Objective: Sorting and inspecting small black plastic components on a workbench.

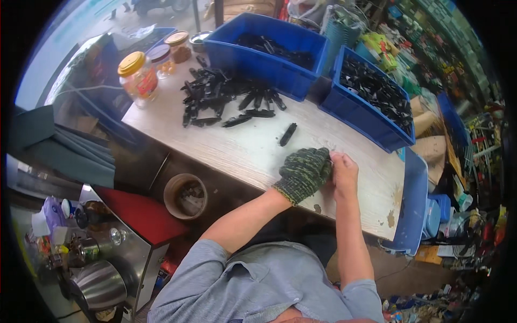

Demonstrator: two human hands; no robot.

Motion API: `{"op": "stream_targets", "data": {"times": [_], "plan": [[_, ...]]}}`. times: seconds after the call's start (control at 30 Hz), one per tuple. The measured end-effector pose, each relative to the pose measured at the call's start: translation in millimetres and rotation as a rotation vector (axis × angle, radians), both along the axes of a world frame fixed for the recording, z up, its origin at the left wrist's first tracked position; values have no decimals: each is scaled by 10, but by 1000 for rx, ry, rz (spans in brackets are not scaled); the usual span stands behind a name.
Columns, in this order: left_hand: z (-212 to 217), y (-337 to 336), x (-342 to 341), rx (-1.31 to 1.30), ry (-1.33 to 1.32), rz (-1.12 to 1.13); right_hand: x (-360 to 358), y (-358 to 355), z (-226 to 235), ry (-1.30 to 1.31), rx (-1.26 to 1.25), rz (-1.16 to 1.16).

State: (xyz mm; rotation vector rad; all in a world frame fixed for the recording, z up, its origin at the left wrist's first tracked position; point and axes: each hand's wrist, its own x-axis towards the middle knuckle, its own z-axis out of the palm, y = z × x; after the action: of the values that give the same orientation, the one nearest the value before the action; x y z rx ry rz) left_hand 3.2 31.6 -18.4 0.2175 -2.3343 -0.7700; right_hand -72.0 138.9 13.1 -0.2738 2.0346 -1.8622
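Cluttered workshop shelves ring a pale wooden table [253, 151]. At its near edge the left hand [304, 172], in a knitted glove, and the bare right hand [343, 173] press together, fingers closed on something too hidden to name. One black plastic part [287, 134] lies just beyond them; a pile of parts [226, 96] waits farther left. Two blue bins [269, 59] [371, 107] hold many more, so plenty seems left.
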Motion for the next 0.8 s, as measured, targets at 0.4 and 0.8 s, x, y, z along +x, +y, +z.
{"op": "stream_targets", "data": {"times": [0.4,0.8], "plan": [[89,-119,166,-222,59,-120,-19,120,-209,56,-12,52],[254,-1051,60,-607,-356,-52,125,144,46,-172,-187,46]]}}
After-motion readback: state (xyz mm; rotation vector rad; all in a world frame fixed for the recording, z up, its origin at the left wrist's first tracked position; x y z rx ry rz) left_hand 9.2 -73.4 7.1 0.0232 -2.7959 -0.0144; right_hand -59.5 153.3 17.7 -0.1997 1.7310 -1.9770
